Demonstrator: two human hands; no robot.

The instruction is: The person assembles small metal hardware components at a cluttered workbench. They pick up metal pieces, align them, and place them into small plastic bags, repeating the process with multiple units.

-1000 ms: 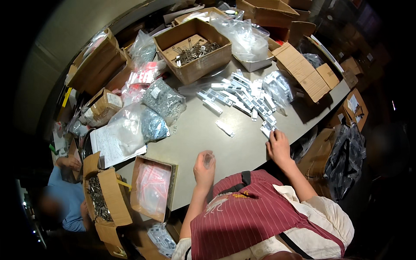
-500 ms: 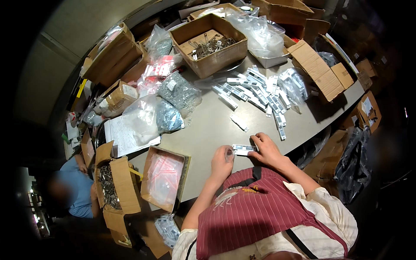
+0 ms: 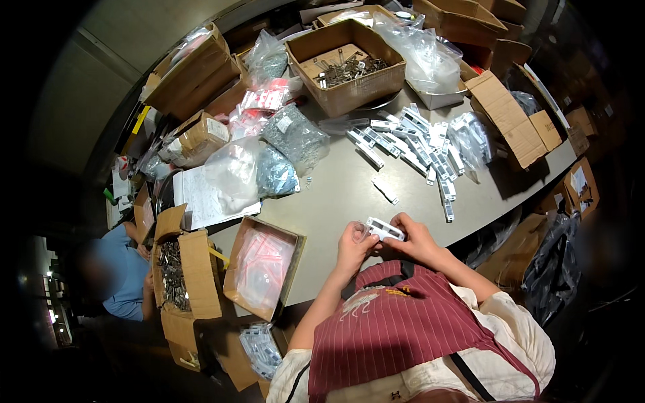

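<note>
Close to my apron, a white rectangular part [image 3: 385,229] with slots along it is held tilted between my two hands. My left hand [image 3: 352,251] is closed, its thumb against the part's left end. A clear round ring [image 3: 361,231], like a small roll of tape, shows at the left fingers; how it is gripped is hard to see. My right hand [image 3: 418,242] pinches the right end of the same part. Just beyond the hands a single white strip [image 3: 385,190] lies on the table. Farther off sits a pile of similar white and grey parts [image 3: 410,144].
A carton of small metal pieces [image 3: 346,97] stands at the back. Filled plastic bags [image 3: 295,138] and papers [image 3: 201,198] lie to the left, near a box of clear bags [image 3: 295,258]. A person in blue [image 3: 127,275] sits at far left.
The white part has been lifted and tilted, with my left thumb now on it. Both hands sit closer together around it. The whole view has shifted slightly.
</note>
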